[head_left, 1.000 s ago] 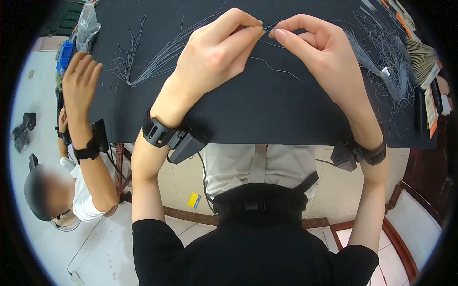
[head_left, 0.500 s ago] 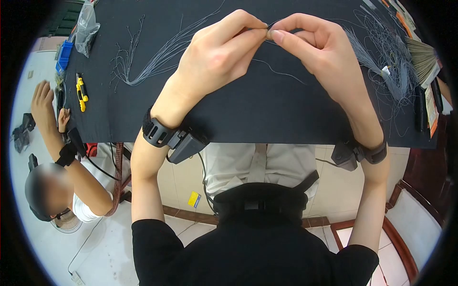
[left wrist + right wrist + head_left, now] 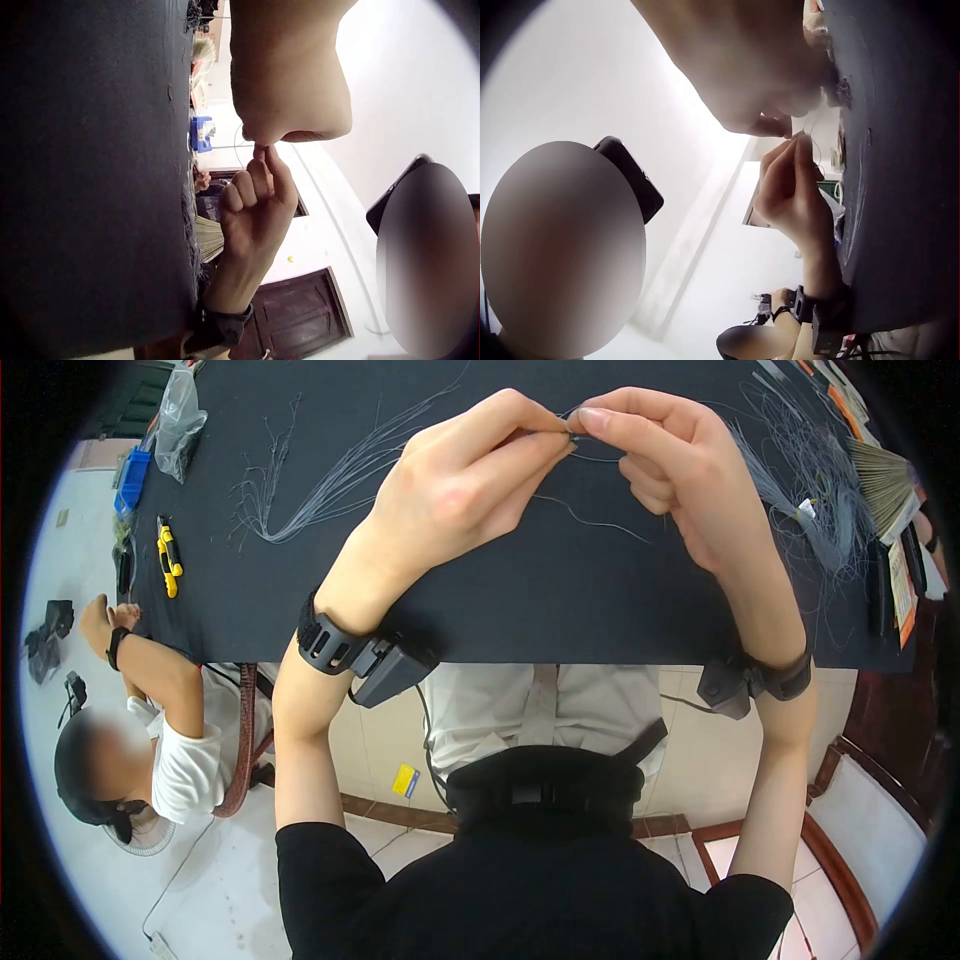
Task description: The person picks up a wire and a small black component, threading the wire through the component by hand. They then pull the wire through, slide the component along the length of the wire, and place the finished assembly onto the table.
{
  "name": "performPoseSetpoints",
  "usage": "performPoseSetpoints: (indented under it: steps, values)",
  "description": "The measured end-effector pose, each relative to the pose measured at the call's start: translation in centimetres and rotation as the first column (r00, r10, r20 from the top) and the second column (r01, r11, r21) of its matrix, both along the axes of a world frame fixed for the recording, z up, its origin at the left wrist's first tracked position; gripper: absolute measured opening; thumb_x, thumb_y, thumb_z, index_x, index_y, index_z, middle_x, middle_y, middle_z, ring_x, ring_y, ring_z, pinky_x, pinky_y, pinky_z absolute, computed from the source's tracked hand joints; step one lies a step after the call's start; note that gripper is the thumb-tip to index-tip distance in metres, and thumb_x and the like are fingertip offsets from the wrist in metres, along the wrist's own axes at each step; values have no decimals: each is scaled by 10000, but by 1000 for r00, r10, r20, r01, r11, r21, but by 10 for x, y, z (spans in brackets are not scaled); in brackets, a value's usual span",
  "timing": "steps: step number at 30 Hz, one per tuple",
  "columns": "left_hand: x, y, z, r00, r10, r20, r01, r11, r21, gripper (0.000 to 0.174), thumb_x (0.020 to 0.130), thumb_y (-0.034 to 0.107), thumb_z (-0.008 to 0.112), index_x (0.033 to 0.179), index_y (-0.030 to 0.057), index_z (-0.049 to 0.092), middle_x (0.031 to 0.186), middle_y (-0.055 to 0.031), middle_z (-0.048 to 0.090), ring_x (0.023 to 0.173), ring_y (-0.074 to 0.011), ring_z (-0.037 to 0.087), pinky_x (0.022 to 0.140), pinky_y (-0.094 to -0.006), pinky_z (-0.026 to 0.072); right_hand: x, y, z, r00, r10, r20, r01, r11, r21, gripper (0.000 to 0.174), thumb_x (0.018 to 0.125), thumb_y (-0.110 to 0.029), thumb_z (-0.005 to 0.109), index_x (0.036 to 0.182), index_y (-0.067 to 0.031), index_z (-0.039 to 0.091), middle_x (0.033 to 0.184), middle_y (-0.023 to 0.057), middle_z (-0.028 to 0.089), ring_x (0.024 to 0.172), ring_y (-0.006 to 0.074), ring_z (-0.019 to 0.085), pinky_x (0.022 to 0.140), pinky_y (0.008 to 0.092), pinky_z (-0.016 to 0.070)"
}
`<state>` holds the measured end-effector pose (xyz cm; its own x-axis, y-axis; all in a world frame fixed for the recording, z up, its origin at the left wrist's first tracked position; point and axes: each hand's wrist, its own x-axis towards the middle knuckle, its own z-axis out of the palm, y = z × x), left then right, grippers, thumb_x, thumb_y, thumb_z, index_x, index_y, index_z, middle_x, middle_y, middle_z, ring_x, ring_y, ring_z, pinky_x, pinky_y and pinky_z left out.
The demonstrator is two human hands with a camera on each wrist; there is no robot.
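In the head view my left hand (image 3: pixel 455 485) pinches a thin grey cord between thumb and fingertips. My right hand (image 3: pixel 695 475), its thumb laid over the index finger, pinches the same spot from the other side. The fingertips of the two hands meet and hide most of the cord there. One loose cord end (image 3: pixel 600 523) trails below them over the black tabletop (image 3: pixel 560 600). Left of my left hand lies a fanned bundle of grey cords (image 3: pixel 325 490), several with small dark knots at their ends. In the left wrist view my right hand (image 3: pixel 259 206) has its other fingers curled.
A tangled heap of grey cords (image 3: pixel 815 490) lies to the right, beside a fan of tan strips (image 3: pixel 885 480). At the left are a yellow cutter (image 3: pixel 168 557), a blue tray (image 3: pixel 131 480) and a clear plastic bag (image 3: pixel 180 425). Another person (image 3: pixel 180 760) sits at the left.
Both hands have drifted slightly right and toward me. My right thumb has slid up over its index finger, and its lower fingers show more. The other person's raised arm has come down, uncovering the yellow cutter.
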<state>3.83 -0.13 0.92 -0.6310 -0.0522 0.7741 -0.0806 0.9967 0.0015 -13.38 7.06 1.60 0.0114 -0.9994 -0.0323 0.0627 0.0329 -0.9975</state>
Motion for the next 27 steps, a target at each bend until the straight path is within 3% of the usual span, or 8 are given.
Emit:
performPoseSetpoints:
  steps: [8,20,23,26,27]
  values:
    - [0,5,3,1000,-6,-21,6,1000,22,186,615,-25,704,794,10,670,789,-66,617,587,-115,567,487,-200,440,-8,-6,-3,984,67,164,-85,990,109,169,851,-170,544,926,-32,606,479,-97,289,384,-4,212,360,184,136]
    - [-1,6,1,997,-5,-71,8,999,48,170,606,-33,693,766,2,648,777,-62,592,583,-134,562,489,-218,450,-5,-10,-13,990,101,102,-112,988,104,153,859,-180,554,924,-52,609,516,-100,358,398,-13,227,362,174,140]
    - [-2,5,1,994,-2,-114,8,999,52,160,599,-49,683,746,-6,635,762,-58,582,575,-144,565,491,-226,459,0,-8,-9,991,104,81,-110,991,70,212,819,-206,580,880,-8,624,501,-90,375,424,3,267,383,185,178]
    - [-2,2,0,989,36,-142,-27,998,65,157,606,-61,678,747,-7,636,760,-60,590,577,-141,571,490,-219,462,-3,-10,-14,978,163,132,-176,980,95,199,816,-207,600,887,-22,624,523,-84,425,435,-8,301,383,173,195]
    - [-1,0,1,987,54,-154,-44,997,67,155,609,-63,676,749,-8,637,759,-60,593,577,-140,573,489,-217,462,-2,-9,-12,986,144,78,-150,986,74,196,815,-206,600,884,-25,625,532,-79,436,443,-7,315,387,170,205]
